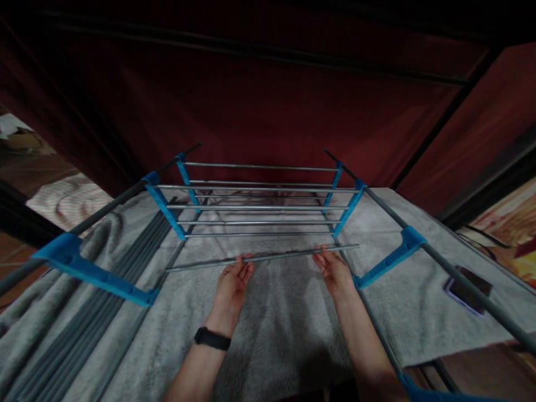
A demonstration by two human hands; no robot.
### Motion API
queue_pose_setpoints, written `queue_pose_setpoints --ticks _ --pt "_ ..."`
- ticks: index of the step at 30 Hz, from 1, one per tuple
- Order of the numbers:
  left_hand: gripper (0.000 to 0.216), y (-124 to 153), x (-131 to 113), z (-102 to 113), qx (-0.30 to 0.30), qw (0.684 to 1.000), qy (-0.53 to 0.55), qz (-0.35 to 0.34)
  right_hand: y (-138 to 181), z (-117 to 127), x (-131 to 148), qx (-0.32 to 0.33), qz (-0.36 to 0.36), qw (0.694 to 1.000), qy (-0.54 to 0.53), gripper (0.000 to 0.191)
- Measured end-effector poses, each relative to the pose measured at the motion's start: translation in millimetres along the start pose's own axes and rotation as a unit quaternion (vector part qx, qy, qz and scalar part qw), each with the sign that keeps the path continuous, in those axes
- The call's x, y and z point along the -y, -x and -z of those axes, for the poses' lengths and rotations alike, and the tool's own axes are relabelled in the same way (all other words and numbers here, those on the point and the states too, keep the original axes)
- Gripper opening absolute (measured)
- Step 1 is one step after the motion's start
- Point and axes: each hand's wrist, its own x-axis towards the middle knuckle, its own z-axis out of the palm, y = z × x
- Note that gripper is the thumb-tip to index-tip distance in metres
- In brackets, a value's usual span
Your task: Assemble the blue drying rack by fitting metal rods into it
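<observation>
A thin grey metal rod (276,256) runs level across the rack frame, apart from the rods fitted farther back. My left hand (234,279) pinches it left of its middle, and my right hand (333,268) grips it near its right end. Around my hands stands a rack of long grey tubes with blue plastic brackets. The nearest brackets, the left bracket (100,273) and the right bracket (391,259), have no rod between them. Beyond, several crossbars (259,207) join the far bracket pairs (165,206).
A bundle of grey tubes (104,296) lies on the left side of the grey blanket (276,335). A phone (468,289) rests at the right, beside a rack tube. Dark red furniture panels (268,106) stand right behind the rack. Patterned cloth (515,223) lies far right.
</observation>
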Motion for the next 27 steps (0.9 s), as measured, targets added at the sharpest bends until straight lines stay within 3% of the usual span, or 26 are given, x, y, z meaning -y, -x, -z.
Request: queue_pose_setpoints --ticks 8,16,27 --pt "0.017 -1 0 2 -0.003 1.000 0.006 0.004 -2 2 -8 0.007 -0.017 1.000 0.013 0.020" --pt "0.017 -8 -25 13 -0.028 0.998 0.039 -0.049 -12 18 2 -0.011 -0.022 0.999 0.034 0.009" --pt "0.012 -10 -54 25 -0.062 0.986 0.087 -0.125 -27 37 9 -0.034 -0.019 0.997 0.061 0.013"
